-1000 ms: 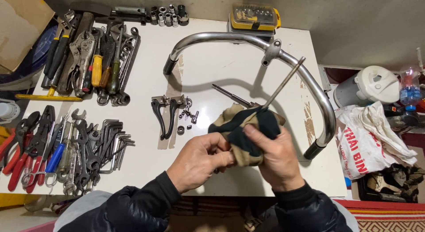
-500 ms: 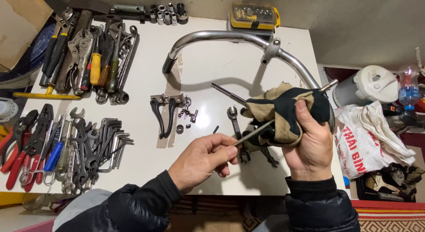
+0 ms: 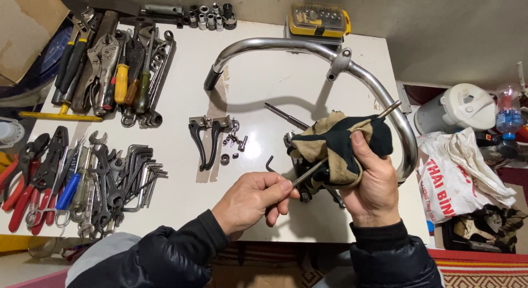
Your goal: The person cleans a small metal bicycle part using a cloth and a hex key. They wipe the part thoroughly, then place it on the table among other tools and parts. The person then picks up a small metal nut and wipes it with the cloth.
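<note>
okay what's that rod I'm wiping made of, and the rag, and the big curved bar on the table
The rod looks like bare steel: thin, grey, dull sheen. The rag in the right hand seems soft knit fabric, tan and black, folding loosely. The curved bar looks like chrome-plated metal tube, mirror-bright with highlights, with what may be black rubber end caps.

The person wears a black padded jacket with shiny quilted sleeves and ribbed black cuffs; both hands, the left hand (image 3: 254, 200) and the right hand (image 3: 372, 180), are bare.

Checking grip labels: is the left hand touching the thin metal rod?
Touching. The head view shows the left hand pinching the near end of the thin metal rod between thumb and fingertips, no gap visible.
</note>
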